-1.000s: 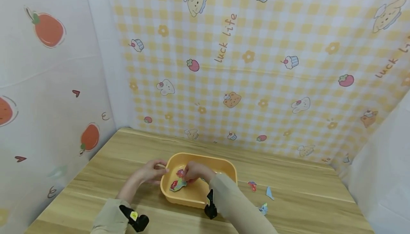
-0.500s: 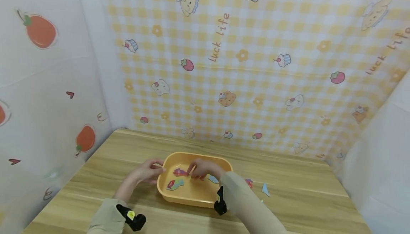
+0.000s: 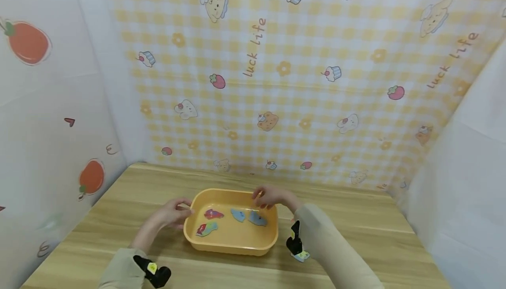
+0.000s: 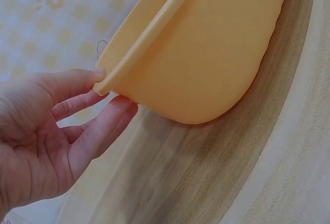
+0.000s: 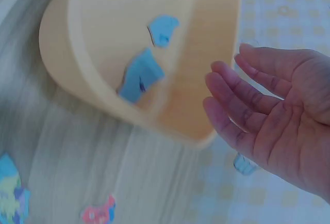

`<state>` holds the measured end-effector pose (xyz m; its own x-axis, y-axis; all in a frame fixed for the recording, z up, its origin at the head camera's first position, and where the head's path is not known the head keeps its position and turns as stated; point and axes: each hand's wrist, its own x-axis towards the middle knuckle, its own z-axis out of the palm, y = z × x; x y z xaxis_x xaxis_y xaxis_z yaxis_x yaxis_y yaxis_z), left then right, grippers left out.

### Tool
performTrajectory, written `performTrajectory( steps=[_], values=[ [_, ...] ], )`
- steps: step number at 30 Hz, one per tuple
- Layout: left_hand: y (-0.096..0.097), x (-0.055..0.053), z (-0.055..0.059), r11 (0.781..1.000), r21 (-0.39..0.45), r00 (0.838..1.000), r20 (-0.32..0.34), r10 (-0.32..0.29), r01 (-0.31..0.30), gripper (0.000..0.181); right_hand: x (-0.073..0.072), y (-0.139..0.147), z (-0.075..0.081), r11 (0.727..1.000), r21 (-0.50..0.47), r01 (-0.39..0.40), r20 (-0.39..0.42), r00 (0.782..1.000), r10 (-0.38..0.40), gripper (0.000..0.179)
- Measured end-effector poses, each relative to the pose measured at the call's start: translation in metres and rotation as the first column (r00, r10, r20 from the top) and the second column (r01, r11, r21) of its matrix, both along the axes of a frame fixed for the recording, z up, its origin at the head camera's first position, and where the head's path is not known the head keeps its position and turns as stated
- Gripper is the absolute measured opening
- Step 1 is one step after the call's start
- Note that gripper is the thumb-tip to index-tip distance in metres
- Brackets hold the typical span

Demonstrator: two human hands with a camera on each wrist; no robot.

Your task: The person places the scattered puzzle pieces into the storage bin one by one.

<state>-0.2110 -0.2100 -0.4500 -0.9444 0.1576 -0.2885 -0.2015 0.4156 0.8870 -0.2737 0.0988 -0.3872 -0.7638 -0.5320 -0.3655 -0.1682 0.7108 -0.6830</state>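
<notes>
A yellow-orange plastic basin (image 3: 233, 250) stands on the wooden table. My left hand (image 3: 174, 214) pinches its left rim; in the left wrist view the thumb is on one side of the rim and the fingers (image 4: 103, 126) are under it. Inside lie a pink-red flat piece (image 3: 214, 214), a red and green one (image 3: 207, 229), and two blue pieces, one near the middle (image 3: 238, 214) and one farther right (image 3: 258, 218). Over the basin's back right corner hovers my right hand (image 3: 272, 196). In the right wrist view its fingers are loosely bent, holding nothing.
Right of the basin, a multicoloured piece (image 3: 301, 256) lies on the table (image 3: 356, 232), partly behind the right wrist's black mount (image 3: 294, 240). A small pink and blue piece (image 5: 100, 212) shows in the right wrist view. Patterned cloth (image 3: 237, 126) hangs behind the table.
My right hand has left the pieces at the basin's left, moving right and up to its back right corner. The left hand keeps its grip. The head view has shifted slightly.
</notes>
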Motion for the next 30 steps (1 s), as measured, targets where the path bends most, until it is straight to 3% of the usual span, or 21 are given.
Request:
performTrajectory(
  steps=[6,9,10,13,16,17,21,26,30],
  values=[
    [-0.002,0.001,0.003,0.999,-0.031,1.0,-0.009,0.006,-0.007,0.036,-0.005,0.022,0.003,0.998,-0.061,0.027,-0.091,0.995,-0.032,0.026],
    [-0.002,0.002,0.004,0.999,-0.042,1.0,-0.007,0.011,-0.011,0.035,-0.014,0.039,-0.007,0.995,-0.1,0.029,-0.147,0.988,-0.044,0.028],
    [-0.002,0.002,0.004,0.999,-0.044,1.0,-0.007,0.008,-0.008,0.036,-0.024,0.049,-0.021,0.99,-0.143,-0.003,-0.177,0.984,-0.023,0.028],
    [-0.001,0.001,0.004,0.999,-0.043,1.0,-0.005,0.002,-0.003,0.036,-0.03,0.067,-0.034,0.99,-0.144,0.007,-0.21,0.977,-0.038,0.028],
    [0.0,0.001,0.004,0.999,-0.044,1.0,0.0,0.002,-0.002,0.036,-0.022,0.077,-0.034,0.992,-0.101,0.073,-0.193,0.977,-0.092,0.026],
    [-0.001,0.001,0.004,0.999,-0.044,1.0,0.004,0.009,-0.009,0.035,-0.012,0.074,-0.024,0.99,-0.056,0.126,-0.168,0.977,-0.134,0.027],
    [-0.002,0.001,0.002,0.999,-0.043,1.0,0.005,0.016,-0.015,0.036,0.002,0.08,-0.025,0.984,0.062,0.168,-0.192,0.969,-0.154,0.027],
    [-0.002,0.001,0.001,1.0,-0.022,1.0,-0.007,0.003,-0.003,0.037,0.005,0.086,-0.037,0.956,0.219,0.195,-0.256,0.957,-0.136,0.021],
    [-0.003,0.0,0.001,1.0,-0.021,1.0,-0.004,0.003,-0.004,0.038,0.006,0.086,-0.046,0.944,0.247,0.22,-0.255,0.954,-0.156,0.02]
  ],
)
